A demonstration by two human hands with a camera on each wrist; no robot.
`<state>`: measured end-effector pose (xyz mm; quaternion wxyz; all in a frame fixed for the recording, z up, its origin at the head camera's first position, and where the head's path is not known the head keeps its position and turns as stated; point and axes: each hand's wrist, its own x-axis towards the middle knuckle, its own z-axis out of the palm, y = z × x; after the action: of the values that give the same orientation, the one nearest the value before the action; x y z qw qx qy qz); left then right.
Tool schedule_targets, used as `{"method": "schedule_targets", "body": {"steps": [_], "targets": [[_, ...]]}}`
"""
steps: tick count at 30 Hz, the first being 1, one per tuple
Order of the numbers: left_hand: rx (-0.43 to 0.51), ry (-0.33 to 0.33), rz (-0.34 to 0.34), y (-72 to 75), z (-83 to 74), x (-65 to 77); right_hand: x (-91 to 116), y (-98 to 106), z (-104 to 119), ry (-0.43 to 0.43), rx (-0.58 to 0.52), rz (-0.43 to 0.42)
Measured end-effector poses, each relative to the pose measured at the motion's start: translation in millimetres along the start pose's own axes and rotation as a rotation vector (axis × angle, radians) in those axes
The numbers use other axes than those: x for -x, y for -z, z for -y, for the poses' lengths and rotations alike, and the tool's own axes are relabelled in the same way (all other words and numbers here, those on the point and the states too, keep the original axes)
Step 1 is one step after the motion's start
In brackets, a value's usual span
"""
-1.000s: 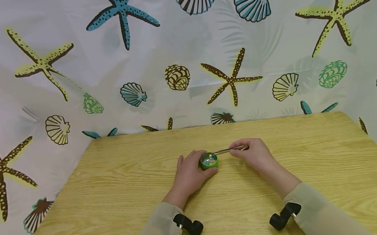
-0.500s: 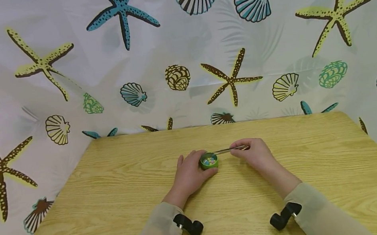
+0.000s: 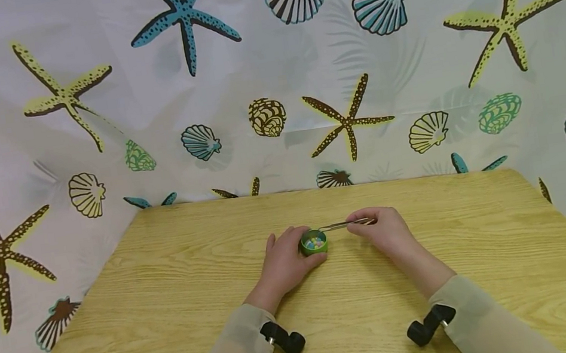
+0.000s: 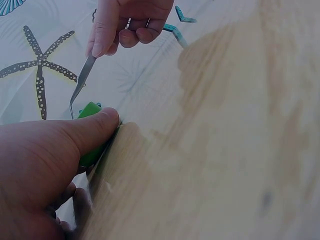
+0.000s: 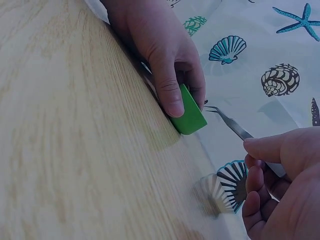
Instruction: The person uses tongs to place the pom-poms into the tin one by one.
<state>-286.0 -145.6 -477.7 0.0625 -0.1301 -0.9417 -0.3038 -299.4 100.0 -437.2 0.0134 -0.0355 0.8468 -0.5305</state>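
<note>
A small round green container [image 3: 316, 249] stands on the table with several tiny pastel pieces [image 3: 316, 243] in it. My left hand [image 3: 286, 262] holds it from the left, thumb at the near side and fingers round the far side. In the right wrist view the container's green wall [image 5: 190, 117] shows between thumb and fingers. My right hand [image 3: 384, 231] pinches metal tweezers [image 3: 337, 225], which point left. Their bent tips [image 5: 212, 109] stand at the container's rim, slightly apart, and I see nothing between them.
The wooden table [image 3: 179, 287] spreads around both hands. A white cloth [image 3: 235, 68] printed with starfish and shells hangs behind and beside it. Black camera mounts [image 3: 286, 339] sit on both sleeves.
The tweezers' tips have risen from inside the container to its rim, and the right hand has shifted very slightly right. The left hand and container have stayed in place.
</note>
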Motion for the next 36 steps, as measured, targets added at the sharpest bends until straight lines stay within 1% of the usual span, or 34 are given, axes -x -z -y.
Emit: {"method": "schedule_targets", "body": {"steps": [4,12,18,25,32,36], "targets": [[0.0,0.001,0.0,-0.2,0.0,-0.2,0.3,3.4,-0.5,0.003,0.007,-0.002],[0.008,-0.007,-0.009,-0.5,0.0,0.2,4.9,14.8,-1.0,-0.026,-0.023,0.003],[0.001,-0.013,-0.013,-1.2,1.2,0.2,4.4,25.8,-8.4,-0.025,-0.02,-0.002],[0.011,-0.011,-0.012,-0.6,-0.1,1.3,5.5,38.8,-15.3,-0.062,-0.036,-0.004],[0.012,-0.009,-0.014,-1.1,0.4,1.1,6.7,51.1,-20.3,-0.088,-0.024,-0.026],[0.01,-0.003,-0.013,-1.3,0.3,0.4,6.4,57.8,-24.8,-0.088,-0.019,-0.041]]}}
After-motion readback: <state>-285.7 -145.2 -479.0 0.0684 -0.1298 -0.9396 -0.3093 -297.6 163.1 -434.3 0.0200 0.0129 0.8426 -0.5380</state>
